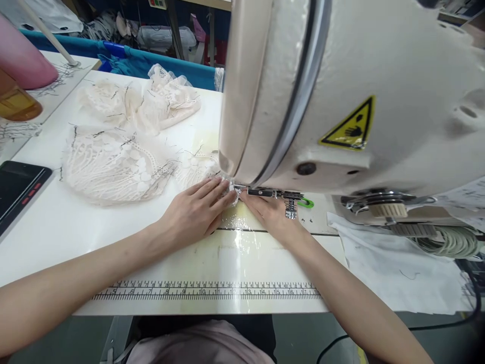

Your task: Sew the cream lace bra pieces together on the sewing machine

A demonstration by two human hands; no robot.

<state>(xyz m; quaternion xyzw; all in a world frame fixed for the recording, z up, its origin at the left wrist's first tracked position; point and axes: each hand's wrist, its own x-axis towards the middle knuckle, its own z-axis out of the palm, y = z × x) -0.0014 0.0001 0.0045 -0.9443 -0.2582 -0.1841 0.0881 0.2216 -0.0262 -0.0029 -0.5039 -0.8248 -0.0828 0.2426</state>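
A small piece of cream lace (195, 169) lies at the needle area of a sewing machine (288, 101). My left hand (195, 207) rests on the near edge of that lace, fingers stretched out and lying flat, palm down. Close to the needle, my right hand (271, 212) reaches in from the right with its fingers extended. Metal machine parts (265, 193) partly cover it, and its fingertips are hard to see. To the left lies a larger cream lace panel (117, 164) with dark loose threads. Behind it sits a crumpled heap of similar lace (151, 101).
A printed ruler (212, 290) runs along the table's front edge. At left are a phone (22, 187), a pink thread cone (26, 55) and an amber object (17, 98). White cloth (394, 273) hangs at right, beside a coil of pale cord (447, 241). Blue fabric (170, 68) borders the back.
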